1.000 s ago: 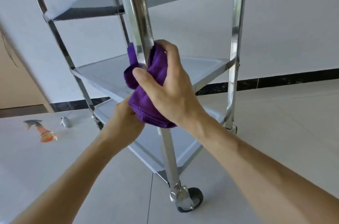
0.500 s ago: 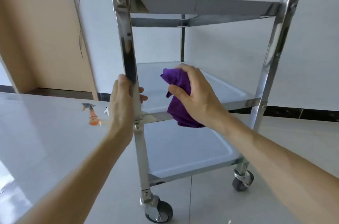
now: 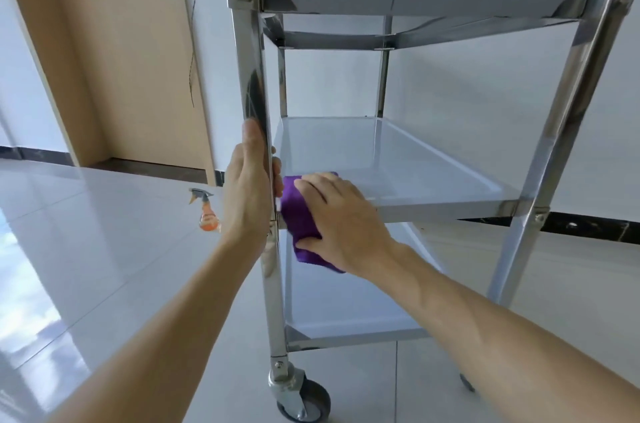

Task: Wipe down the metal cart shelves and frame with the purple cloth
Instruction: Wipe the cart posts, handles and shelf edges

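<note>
A three-shelf metal cart (image 3: 568,117) stands in front of me on castors. My left hand (image 3: 247,190) grips its near left upright post (image 3: 252,69) at the height of the middle shelf (image 3: 398,163). My right hand (image 3: 343,221) presses the purple cloth (image 3: 299,225) flat against the front left corner of that middle shelf, over its front edge. The cloth hangs down a little below the rim, and my palm hides most of it.
An orange spray bottle (image 3: 207,213) lies on the glossy tiled floor to the left of the cart. A wooden door (image 3: 117,52) and white wall stand behind. The bottom shelf (image 3: 346,311) and a front castor (image 3: 304,398) are below my hands.
My right hand has carried the cloth from the upright post down onto the front left corner of the middle shelf. My left hand keeps hold of the post. The view has swung level.
</note>
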`<state>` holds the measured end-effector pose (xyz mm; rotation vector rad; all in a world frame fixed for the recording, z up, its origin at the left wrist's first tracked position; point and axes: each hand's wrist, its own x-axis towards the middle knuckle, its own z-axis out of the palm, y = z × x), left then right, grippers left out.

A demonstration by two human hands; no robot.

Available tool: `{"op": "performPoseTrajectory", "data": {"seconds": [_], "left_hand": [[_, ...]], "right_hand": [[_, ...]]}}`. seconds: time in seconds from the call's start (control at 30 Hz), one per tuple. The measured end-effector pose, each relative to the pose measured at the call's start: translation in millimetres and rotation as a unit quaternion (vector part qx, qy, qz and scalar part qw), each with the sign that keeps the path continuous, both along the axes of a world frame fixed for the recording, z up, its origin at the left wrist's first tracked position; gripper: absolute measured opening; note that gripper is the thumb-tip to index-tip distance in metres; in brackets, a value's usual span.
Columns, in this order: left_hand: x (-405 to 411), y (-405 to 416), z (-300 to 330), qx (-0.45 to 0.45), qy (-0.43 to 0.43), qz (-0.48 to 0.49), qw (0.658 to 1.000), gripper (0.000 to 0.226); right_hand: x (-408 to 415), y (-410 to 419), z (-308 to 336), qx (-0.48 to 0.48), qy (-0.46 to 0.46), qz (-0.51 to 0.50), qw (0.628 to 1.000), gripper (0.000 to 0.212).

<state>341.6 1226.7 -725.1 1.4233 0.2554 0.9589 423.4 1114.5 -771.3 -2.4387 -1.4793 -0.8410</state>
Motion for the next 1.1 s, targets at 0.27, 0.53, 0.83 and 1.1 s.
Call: {"op": "performPoseTrajectory", "data": {"seconds": [0.27, 0.53, 0.83, 1.1], "left_hand": [[5, 11, -1, -0.023, -0.029, -0.004, 0.999, 0.05], [11, 14, -2, 0.008, -0.017, -0.03, 0.999, 0.059], [11, 4, -4, 0.021, -0.023, 0.01, 0.999, 0.059], [8, 12, -3, 0.006, -0.034, -0.021, 0.999, 0.057]], "right_hand": [[17, -8, 0, -0.027, -0.097, 0.003, 0.995, 0.073], [80, -154, 3, 0.021, -0.049, -0.101, 0.993, 0.077], [20, -28, -3, 0.032, -0.046, -0.011, 0.998, 0.071], [30, -21, 0, -0.039, -0.112, -0.006, 0.993, 0.075]]}}
